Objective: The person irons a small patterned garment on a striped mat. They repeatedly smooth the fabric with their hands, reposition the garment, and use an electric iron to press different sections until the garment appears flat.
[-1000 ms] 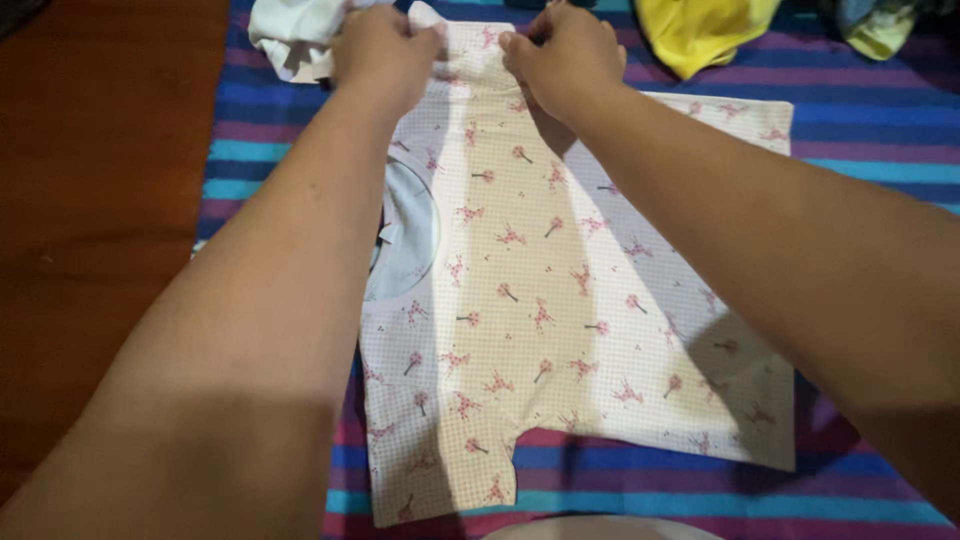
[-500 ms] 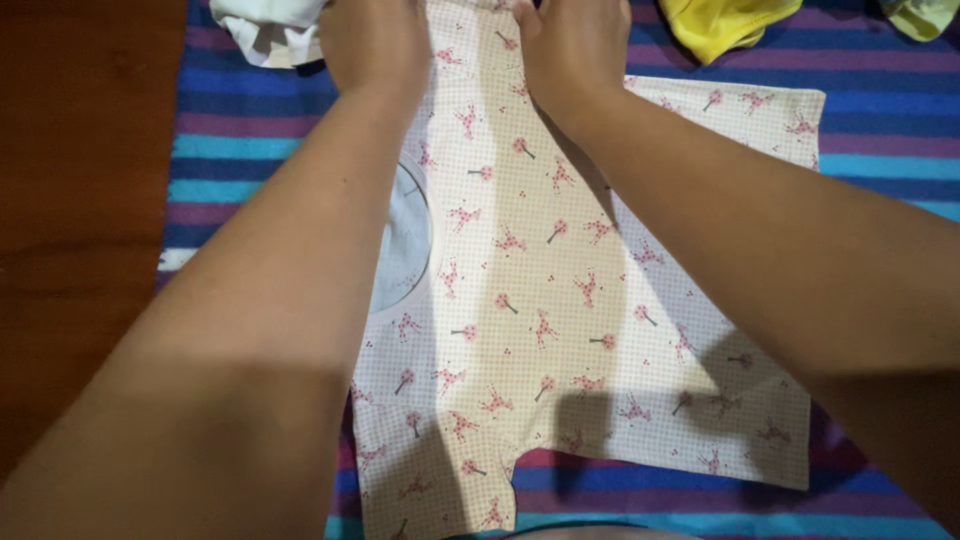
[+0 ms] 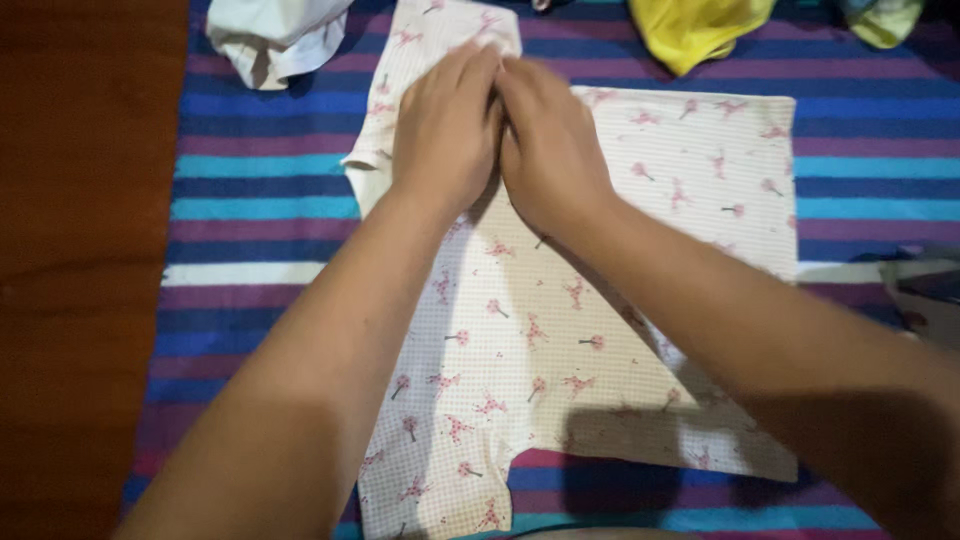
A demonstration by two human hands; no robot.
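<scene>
On the striped mat: everything lies here, and places below are told from the garment.
Garment: a cream garment (image 3: 560,340) with small pink figures, spread flat on the striped mat (image 3: 250,210), its near edge towards the person.
Left hand: the left hand (image 3: 445,135) lies palm down on the garment's upper middle, fingers pressed together and flat.
Right hand: the right hand (image 3: 550,140) lies just beside it, touching it, fingers together and flat on the cloth.
Floor: a brown wooden floor (image 3: 80,250) left of the garment.
Far left: a white cloth (image 3: 270,35) bunched beyond the garment.
Far right: a yellow cloth (image 3: 695,30) crumpled beyond it.
</scene>
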